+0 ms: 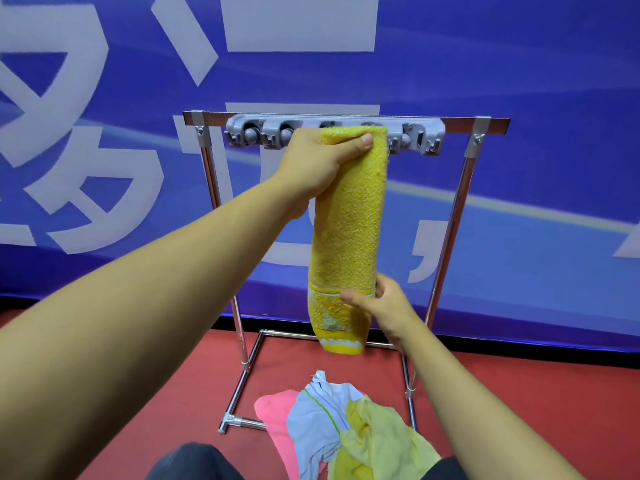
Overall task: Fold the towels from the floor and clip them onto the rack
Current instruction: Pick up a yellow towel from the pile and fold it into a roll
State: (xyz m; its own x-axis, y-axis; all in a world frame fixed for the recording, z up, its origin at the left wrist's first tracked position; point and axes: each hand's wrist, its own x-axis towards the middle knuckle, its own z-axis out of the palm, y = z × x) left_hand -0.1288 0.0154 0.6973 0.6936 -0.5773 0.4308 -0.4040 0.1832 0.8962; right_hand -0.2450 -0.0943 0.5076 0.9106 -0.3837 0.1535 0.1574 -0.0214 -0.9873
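A folded yellow towel (348,223) hangs long and narrow in front of the metal rack (450,216). My left hand (318,161) grips its top fold right at the grey clip bar (420,135) on the rack's top rail. My right hand (384,306) pinches the towel's lower right edge near its striped end. On the red floor below lie a pink towel (277,410), a white striped towel (317,424) and a pale yellow towel (384,438) in a loose heap.
A blue banner wall (519,64) with large white characters stands close behind the rack. The rack's base tubes (242,386) frame the towel heap on the red floor (519,410). My dark-clad knees (194,462) show at the bottom edge.
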